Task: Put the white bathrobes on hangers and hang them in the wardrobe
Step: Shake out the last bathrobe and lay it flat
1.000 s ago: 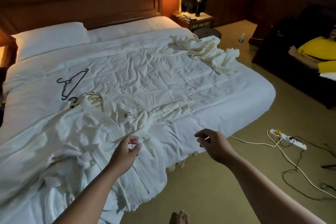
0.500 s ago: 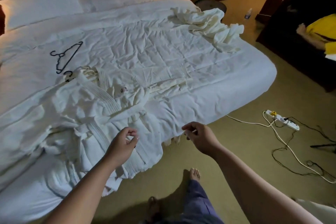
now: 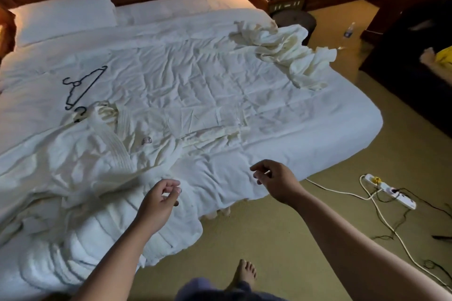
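The wide bed with a rumpled white quilt [image 3: 195, 76] carries a crumpled white bathrobe [image 3: 97, 166] just beyond the left hand [image 3: 156, 205]. A thin black wire hanger [image 3: 76, 83] lies farther off. A second cream bathrobe [image 3: 288, 54] is bunched far beyond the right hand [image 3: 276, 183]. Farthest away lie two white pillows [image 3: 63, 14].

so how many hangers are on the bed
2: a bare hanger on the duvet, far left; another inside the near bathrobe, only its hook showing. More may be hidden.
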The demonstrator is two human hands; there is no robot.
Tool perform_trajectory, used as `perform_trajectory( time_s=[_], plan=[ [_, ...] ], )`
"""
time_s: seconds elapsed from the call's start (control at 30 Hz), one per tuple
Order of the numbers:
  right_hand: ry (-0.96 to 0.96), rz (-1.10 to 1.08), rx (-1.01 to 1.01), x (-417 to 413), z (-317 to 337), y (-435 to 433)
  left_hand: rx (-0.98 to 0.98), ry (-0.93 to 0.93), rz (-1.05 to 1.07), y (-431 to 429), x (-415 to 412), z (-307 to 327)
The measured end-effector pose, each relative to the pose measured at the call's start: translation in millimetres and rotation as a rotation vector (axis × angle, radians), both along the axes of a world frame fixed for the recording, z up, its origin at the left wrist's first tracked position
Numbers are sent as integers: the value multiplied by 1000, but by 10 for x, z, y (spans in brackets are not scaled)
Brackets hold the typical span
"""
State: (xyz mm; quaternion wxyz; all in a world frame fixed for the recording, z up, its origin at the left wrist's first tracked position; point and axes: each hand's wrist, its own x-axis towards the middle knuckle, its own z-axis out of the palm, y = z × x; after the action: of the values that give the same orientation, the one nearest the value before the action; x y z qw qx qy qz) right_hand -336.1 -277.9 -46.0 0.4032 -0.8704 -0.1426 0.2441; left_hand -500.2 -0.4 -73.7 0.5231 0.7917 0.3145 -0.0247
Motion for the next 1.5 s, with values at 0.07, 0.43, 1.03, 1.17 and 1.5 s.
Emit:
perform_trajectory(
  time_s=[0.07, 0.43, 1.03, 1.17, 1.5],
  plan=[
    [5, -22, 2, 213, -6, -136, -37, -20, -8, -170, 214, 13],
    [16, -92, 41, 1642, -103, -368, -67, -61, -83, -392, 2166, 28],
    [146, -186, 27, 4419, -616, -910, 22, -5, -256, -804, 5091, 191],
    [189, -141, 21, 5284, -992, -912, 40, 52, -172, -961, 5534, 95],
    [-26, 28, -654, 7354, -2070, -1091, 56, 139, -42, -1296, 6774, -36]
  ],
)
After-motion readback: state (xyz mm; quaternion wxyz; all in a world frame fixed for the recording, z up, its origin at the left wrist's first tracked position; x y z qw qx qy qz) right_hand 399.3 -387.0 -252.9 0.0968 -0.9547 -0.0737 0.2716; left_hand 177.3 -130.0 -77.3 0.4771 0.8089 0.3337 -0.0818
